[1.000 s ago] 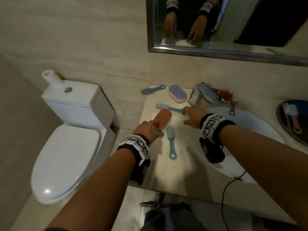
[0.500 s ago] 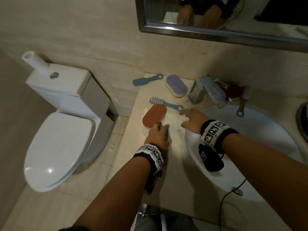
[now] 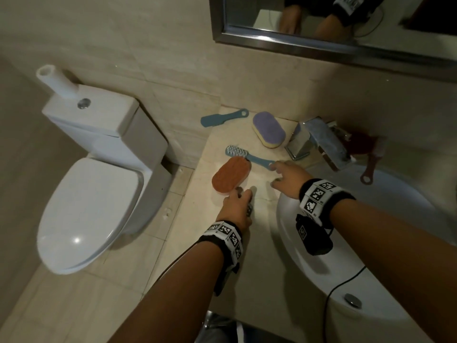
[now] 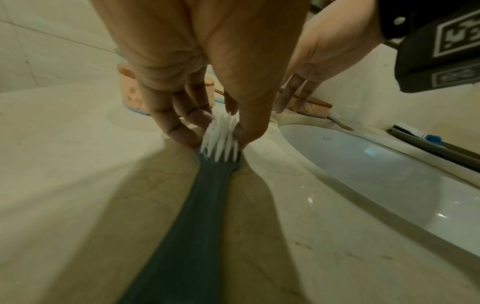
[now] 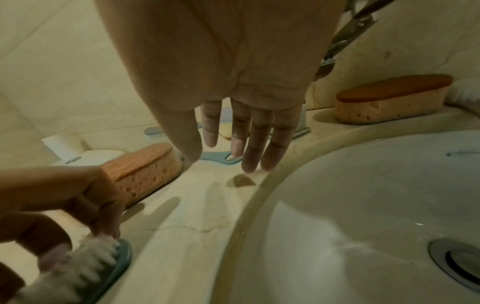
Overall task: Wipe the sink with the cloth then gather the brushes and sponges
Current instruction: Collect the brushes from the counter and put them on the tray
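My left hand [image 3: 241, 198] pinches the white-bristled head of a blue brush [image 4: 200, 205] that lies on the counter, its handle running back under my wrist. An orange sponge [image 3: 231, 174] lies just beyond my left fingers. A second blue brush [image 3: 237, 152] lies behind the sponge. My right hand [image 3: 278, 174] hovers open by the ring end of that brush's handle [image 5: 226, 159], fingers straight and holding nothing. A purple sponge [image 3: 268, 128] and a third blue brush [image 3: 221, 118] lie near the wall. No cloth shows.
The white sink [image 3: 383, 243] fills the right side, with its drain [image 5: 457, 261] and a steel faucet [image 3: 314, 142] behind it. A dark red sponge [image 5: 389, 98] and a red-handled brush [image 3: 368, 167] sit past the faucet. A toilet [image 3: 99, 194] stands left of the counter edge.
My left hand set the orange sponge down on the counter and took hold of the nearer blue brush's head. My right hand stayed by the other brush's handle.
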### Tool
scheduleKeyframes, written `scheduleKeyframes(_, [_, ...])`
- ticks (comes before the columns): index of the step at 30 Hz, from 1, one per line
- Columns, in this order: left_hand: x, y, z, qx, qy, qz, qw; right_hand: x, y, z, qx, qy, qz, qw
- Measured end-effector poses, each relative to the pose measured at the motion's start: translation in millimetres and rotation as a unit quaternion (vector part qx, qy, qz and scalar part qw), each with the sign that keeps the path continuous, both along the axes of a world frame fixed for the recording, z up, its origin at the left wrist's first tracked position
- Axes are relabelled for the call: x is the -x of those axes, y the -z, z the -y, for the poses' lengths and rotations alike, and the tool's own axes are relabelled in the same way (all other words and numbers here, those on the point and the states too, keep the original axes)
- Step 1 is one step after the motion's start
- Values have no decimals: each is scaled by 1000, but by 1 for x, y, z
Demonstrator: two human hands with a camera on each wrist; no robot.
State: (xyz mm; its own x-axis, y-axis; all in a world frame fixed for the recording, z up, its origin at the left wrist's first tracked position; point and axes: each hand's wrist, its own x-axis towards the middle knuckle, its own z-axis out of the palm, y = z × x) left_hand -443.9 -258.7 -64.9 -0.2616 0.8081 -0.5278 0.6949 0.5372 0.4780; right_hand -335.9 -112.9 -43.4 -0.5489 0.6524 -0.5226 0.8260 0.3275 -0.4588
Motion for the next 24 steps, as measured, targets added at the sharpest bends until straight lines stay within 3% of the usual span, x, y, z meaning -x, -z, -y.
scheduleKeyframes(9, [4,-5,14,-24,-11,-11,1000,27,3,-7,-46,-29,-4,999])
scheduleKeyframes(19, [26,-19,20,-83,-82,2,993,56,22,-19,-175,-111,27,978])
scheduleKeyframes(24, [32,-22,26,-85,-118,15,989,56,36,-17,-183,-97,14,978])
